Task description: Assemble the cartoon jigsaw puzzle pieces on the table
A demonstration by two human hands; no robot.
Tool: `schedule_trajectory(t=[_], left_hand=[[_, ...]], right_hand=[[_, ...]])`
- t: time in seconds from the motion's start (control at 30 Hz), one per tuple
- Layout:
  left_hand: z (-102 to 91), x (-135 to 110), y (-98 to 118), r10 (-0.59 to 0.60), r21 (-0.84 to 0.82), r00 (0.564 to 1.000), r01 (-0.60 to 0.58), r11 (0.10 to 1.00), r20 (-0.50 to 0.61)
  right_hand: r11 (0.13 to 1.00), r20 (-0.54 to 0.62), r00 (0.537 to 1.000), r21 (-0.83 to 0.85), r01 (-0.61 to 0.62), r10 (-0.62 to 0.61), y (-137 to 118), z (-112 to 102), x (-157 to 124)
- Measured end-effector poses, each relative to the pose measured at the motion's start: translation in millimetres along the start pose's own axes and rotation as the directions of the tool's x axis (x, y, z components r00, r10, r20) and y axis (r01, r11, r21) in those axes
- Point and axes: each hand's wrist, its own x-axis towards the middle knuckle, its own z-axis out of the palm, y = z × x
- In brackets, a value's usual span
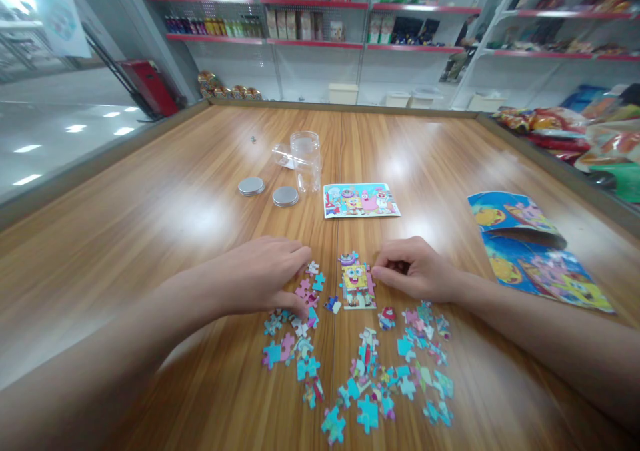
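Right hand (420, 271) curled, fingertips at the right side of the flat, joined puzzle section (355, 283); pinch cannot be determined. Left hand (260, 271) spread over knobbed loose pieces (319, 282). Section well apart from the far edge of the glossy wood-grain surface (430, 184).

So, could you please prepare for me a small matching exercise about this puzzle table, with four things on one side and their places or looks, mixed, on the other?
Things:
1. left hand
2. silver lids
3. right hand
4. SpongeBob picture card

Places or looks:
A. at the right edge of the joined puzzle section
B. flat, printed with several cartoon characters
C. by loose puzzle pieces, left of the joined puzzle section
D. round, lying apart from each other

Pairs: 1-C, 2-D, 3-A, 4-B
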Motion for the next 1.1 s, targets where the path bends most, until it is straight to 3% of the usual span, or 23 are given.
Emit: schedule_trajectory(t=[0.37, 0.7, 0.83, 0.97, 1.1], left_hand=[[5.4, 3.8, 0.1, 0.039, 0.032, 0.999, -0.039, 0.999, -0.025], [10.6, 4.1, -1.1, 0.059, -0.047, 0.995, -0.063, 0.997, -0.081], [24.5, 2.2, -13.5, 0.115, -0.037, 0.982, -0.121, 0.992, -0.147], [49.6, 3.0, -37.2, 0.204, 0.016, 0.97, -0.203, 0.979, -0.132], [62.6, 3.4, -48.4, 0.187, 0.003, 0.957, -0.191, 0.982, -0.222]], right_hand=[[0.998, 0.006, 1.0, -0.048, 0.027, -0.026, -0.3, 0.7, -0.2], [0.997, 0.006, 0.999, -0.063, 0.045, -0.044, 0.3, 1.2, 1.2], [0.999, 0.026, 0.999, -0.028, 0.042, -0.041, 1.8, 2.7, 2.7], [0.998, 0.019, 0.999, 0.032, 0.05, -0.051, 8.8, 5.4, 3.9], [0.998, 0.008, 1.0, 0.064, 0.022, -0.022, 11.0, 7.1, 4.1]])
